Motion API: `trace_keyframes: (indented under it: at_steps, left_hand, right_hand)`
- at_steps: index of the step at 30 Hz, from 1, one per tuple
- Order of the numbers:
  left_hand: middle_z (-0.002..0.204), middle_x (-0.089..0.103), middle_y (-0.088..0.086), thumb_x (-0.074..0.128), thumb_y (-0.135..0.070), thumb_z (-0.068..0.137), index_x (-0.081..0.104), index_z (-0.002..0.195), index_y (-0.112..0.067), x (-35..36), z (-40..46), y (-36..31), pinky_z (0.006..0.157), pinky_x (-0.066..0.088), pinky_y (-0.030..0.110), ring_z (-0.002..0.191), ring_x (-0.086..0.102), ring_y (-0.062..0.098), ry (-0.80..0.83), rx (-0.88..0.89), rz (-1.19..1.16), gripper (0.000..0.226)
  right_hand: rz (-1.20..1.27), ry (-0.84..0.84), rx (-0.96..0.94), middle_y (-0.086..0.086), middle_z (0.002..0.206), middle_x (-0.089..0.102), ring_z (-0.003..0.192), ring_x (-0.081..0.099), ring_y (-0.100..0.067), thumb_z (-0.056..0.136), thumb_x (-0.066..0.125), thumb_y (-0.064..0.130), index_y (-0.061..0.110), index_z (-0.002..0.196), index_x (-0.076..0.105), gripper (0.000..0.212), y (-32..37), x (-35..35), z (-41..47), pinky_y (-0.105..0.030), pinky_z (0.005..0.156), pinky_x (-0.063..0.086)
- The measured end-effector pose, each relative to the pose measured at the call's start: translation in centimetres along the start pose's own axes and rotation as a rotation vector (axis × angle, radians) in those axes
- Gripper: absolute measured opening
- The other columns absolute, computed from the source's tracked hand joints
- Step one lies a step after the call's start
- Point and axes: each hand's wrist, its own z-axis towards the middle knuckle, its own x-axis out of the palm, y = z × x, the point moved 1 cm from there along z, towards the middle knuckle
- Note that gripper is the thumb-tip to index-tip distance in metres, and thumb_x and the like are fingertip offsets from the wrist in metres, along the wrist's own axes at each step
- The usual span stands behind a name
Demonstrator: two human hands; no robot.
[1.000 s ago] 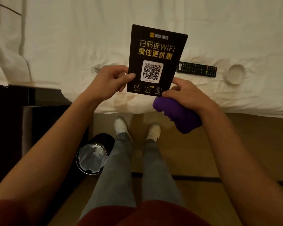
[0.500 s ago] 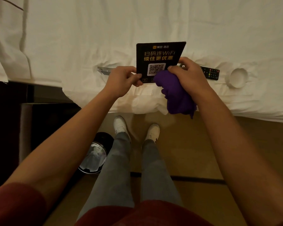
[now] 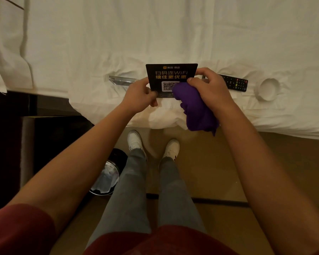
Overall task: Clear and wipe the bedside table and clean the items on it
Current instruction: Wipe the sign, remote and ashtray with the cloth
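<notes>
A black WiFi sign card point(image 3: 170, 73) with a QR code is held tilted low over the edge of the white bed point(image 3: 155, 34). My left hand point(image 3: 139, 96) pinches its lower left corner. My right hand point(image 3: 211, 87) grips a bunched purple cloth point(image 3: 197, 109) and presses it against the card's lower right part, covering some of the QR code. On the bed lie a black remote control point(image 3: 235, 82), partly behind my right hand, a white round ashtray point(image 3: 268, 89) to its right, and a clear acrylic stand point(image 3: 122, 80) to the left of the card.
A dark bedside table point(image 3: 44, 144) stands at the left. A small bin with a liner point(image 3: 107, 178) sits on the floor beside my left leg. My feet stand on tan flooring close to the bed's edge.
The card has come down from upright to a low tilt over the bed. My right hand with the cloth has moved up onto the card's face, and both hands have shifted forward.
</notes>
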Motion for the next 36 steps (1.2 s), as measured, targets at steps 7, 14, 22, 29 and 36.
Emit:
trace_keyframes:
  at_steps: [7,14,22,29,36]
  left_hand:
    - [0.062,0.072,0.002,0.064,-0.013,0.091,0.052,0.138,-0.021,-1.1,-0.5,-0.3,0.067,0.055,0.024,0.059,0.071,0.016,-0.044,0.021,-0.062,0.049]
    - [0.063,0.073,0.001,0.066,-0.028,0.095,0.044,0.149,-0.022,-2.1,-3.4,-0.3,0.081,0.049,0.017,0.068,0.072,0.008,-0.098,-0.01,-0.055,0.058]
    - [0.059,0.067,0.001,0.062,-0.03,0.099,0.05,0.145,-0.02,0.0,-8.1,-2.1,0.076,0.053,0.023,0.056,0.066,0.01,-0.279,-0.007,0.01,0.048]
    - [0.062,0.066,-0.006,0.064,-0.033,0.099,0.049,0.145,-0.022,5.9,-10.1,-6.9,0.071,0.054,0.021,0.061,0.065,0.006,-0.212,0.135,0.053,0.049]
    - [0.089,0.064,-0.013,0.066,-0.039,0.096,0.047,0.147,-0.029,12.5,-4.5,-10.1,0.077,0.055,0.023,0.081,0.061,0.004,-0.087,0.283,0.109,0.055]
  right_hand:
    - [0.031,0.005,-0.011,-0.009,0.102,0.074,0.095,0.072,-0.02,0.091,0.069,0.043,0.037,0.116,0.068,0.026,-0.4,-0.5,0.0,-0.039,0.087,0.059]
    - [0.123,-0.032,0.033,0.014,0.102,0.074,0.089,0.072,0.0,0.083,0.072,0.049,0.04,0.109,0.073,0.027,-1.1,-3.1,-1.6,-0.025,0.076,0.06]
    - [0.36,-0.063,0.102,0.0,0.101,0.079,0.09,0.078,-0.022,0.078,0.079,0.055,0.026,0.101,0.077,0.037,-3.4,-6.4,-3.6,-0.036,0.069,0.061]
    - [0.534,-0.109,0.161,-0.014,0.114,0.076,0.099,0.075,-0.041,0.071,0.086,0.048,0.02,0.113,0.072,0.053,-7.4,-10.0,-5.2,-0.057,0.08,0.063]
    - [0.408,-0.212,0.124,-0.003,0.115,0.073,0.098,0.075,-0.028,0.071,0.087,0.045,0.047,0.103,0.072,0.035,-9.3,-11.8,-4.6,-0.049,0.085,0.064]
